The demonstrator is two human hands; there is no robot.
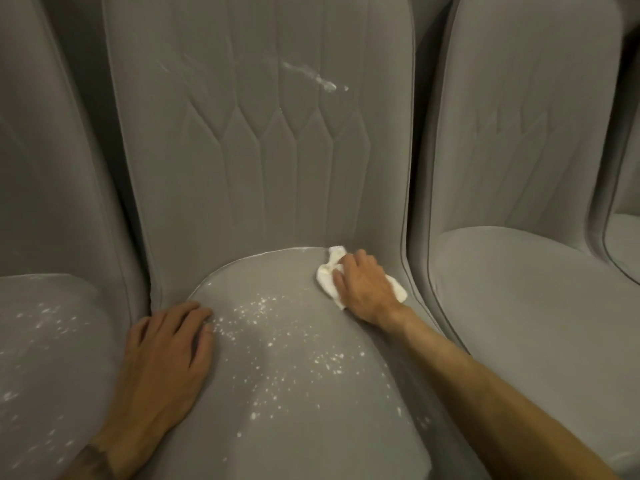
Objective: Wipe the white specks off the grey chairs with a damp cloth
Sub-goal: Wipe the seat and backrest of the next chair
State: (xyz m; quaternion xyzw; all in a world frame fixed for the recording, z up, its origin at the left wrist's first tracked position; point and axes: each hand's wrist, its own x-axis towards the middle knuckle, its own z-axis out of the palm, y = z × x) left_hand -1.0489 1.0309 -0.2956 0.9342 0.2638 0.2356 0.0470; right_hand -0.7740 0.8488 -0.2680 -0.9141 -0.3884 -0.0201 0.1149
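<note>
A grey upholstered chair (259, 188) fills the middle of the head view. White specks (277, 344) are scattered across its seat, and a white smear (310, 76) marks the backrest. My right hand (363, 285) presses a crumpled white cloth (327, 271) onto the back right of the seat, near the backrest seam; the hand covers most of the cloth. My left hand (169, 355) rests flat on the seat's left edge, fingers straight, holding nothing.
A second grey chair (45, 341) on the left also carries white specks on its seat. A third grey chair (526, 278) stands on the right, its seat looking clean. The edge of another chair (623, 244) shows at the far right.
</note>
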